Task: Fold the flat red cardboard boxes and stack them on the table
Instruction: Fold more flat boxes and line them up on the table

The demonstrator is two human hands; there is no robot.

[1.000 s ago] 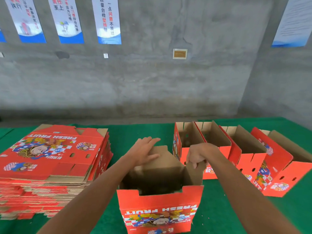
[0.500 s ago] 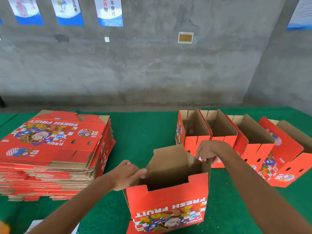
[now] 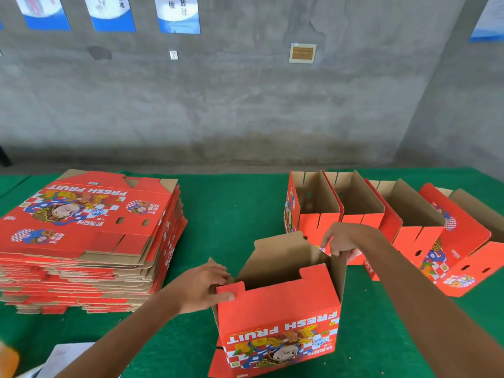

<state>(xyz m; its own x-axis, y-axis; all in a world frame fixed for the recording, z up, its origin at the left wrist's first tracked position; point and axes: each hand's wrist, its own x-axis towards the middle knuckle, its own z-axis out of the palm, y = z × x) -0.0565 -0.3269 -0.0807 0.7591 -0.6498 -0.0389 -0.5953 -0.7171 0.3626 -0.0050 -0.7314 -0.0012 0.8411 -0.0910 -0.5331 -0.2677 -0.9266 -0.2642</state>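
A red "FRESH FRUIT" box [image 3: 281, 323] stands opened up on the green table [image 3: 231, 214] in front of me, brown inside, top open. My left hand [image 3: 204, 286] grips its near-left top corner, thumb on the red front panel. My right hand [image 3: 343, 238] pinches the top edge of its far-right side panel. A tall pile of flat red boxes [image 3: 81, 236] lies at the left. A row of folded boxes [image 3: 381, 222], nested on their sides, lies at the right behind my right hand.
A grey concrete wall with posters [image 3: 177, 12] rises behind the table. White paper [image 3: 65, 356] and an orange object [image 3: 6, 361] show at the bottom left corner. Green table surface lies between the flat pile and the folded row.
The box moved nearer and stands taller. My left hand left the inside flap and went to the near-left corner. My right hand stayed on the right side panel.
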